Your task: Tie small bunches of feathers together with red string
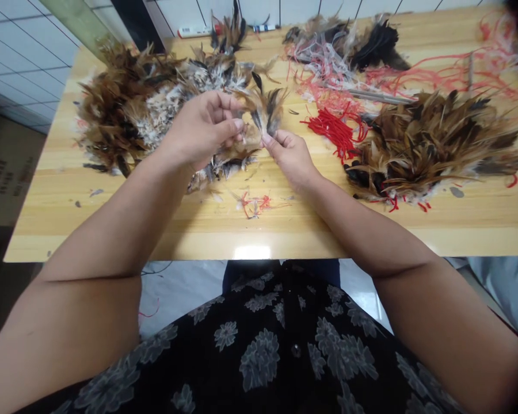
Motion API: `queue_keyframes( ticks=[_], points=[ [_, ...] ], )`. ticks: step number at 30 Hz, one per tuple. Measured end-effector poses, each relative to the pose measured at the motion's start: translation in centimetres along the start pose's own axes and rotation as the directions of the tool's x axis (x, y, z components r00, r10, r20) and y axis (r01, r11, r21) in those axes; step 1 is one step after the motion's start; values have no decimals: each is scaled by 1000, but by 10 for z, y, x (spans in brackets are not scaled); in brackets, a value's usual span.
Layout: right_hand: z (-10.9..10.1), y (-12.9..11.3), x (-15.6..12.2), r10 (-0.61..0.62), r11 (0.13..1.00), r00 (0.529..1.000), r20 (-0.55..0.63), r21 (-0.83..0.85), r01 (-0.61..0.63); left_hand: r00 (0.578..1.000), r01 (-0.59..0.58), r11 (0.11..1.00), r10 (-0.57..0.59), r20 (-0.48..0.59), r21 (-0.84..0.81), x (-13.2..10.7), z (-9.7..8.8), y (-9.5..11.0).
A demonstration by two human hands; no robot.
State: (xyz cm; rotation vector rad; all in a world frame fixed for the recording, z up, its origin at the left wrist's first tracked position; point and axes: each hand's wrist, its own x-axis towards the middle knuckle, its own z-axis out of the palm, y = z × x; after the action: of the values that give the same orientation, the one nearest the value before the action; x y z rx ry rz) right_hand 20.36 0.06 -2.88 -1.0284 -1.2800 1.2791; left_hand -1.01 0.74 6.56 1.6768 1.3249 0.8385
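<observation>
Between the thumb and fingers of my right hand (291, 155), a small bunch of brown and black feathers (265, 112) is pinched by its pale quill ends, tips pointing up. Close on its left is my left hand (211, 126), fingers curled and thumb drawn in; whatever it pinches is too blurred to make out. Under and beyond that hand spreads a large heap of loose brown feathers (112, 103) with whitish fluffy bases. On the right lies a pile of feather bunches (427, 144), with red ties showing at its lower edge. Short red cords (334, 132) lie beside that pile.
Pink and white stringy strands (323, 63) tangle across the back of the wooden table (198, 241), with dark feathers (380, 46) and thin grey rods (375, 95). Two markers (196, 31) lie by the tiled wall. Red scraps (256, 202) lie near the front.
</observation>
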Motion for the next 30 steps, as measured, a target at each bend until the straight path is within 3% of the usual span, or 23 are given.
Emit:
queue_keyframes(
  ticks=[7, 10, 16, 24, 30],
  points=[
    [-8, -3, 5, 25, 1000, 999, -47, 11, -24, 998, 1, 996, -7, -62, -85, 1, 38, -27],
    [-6, -6, 2, 17, 1000, 999, -50, 23, -15, 997, -20, 995, 13, -76, -96, -6, 45, -28],
    [-5, -4, -1, 4, 1000, 1000, -15, 29, -4, 992, -6, 998, -2, -123, -66, -11, 49, -18],
    [-14, -3, -3, 61, 996, 995, 84, -64, -56, 993, -58, 998, 56, -99, -21, -11, 43, -30],
    [-11, -6, -4, 26, 998, 989, 148, 59, -35, 994, -37, 999, 33, -107, -31, -16, 43, -29]
  ],
)
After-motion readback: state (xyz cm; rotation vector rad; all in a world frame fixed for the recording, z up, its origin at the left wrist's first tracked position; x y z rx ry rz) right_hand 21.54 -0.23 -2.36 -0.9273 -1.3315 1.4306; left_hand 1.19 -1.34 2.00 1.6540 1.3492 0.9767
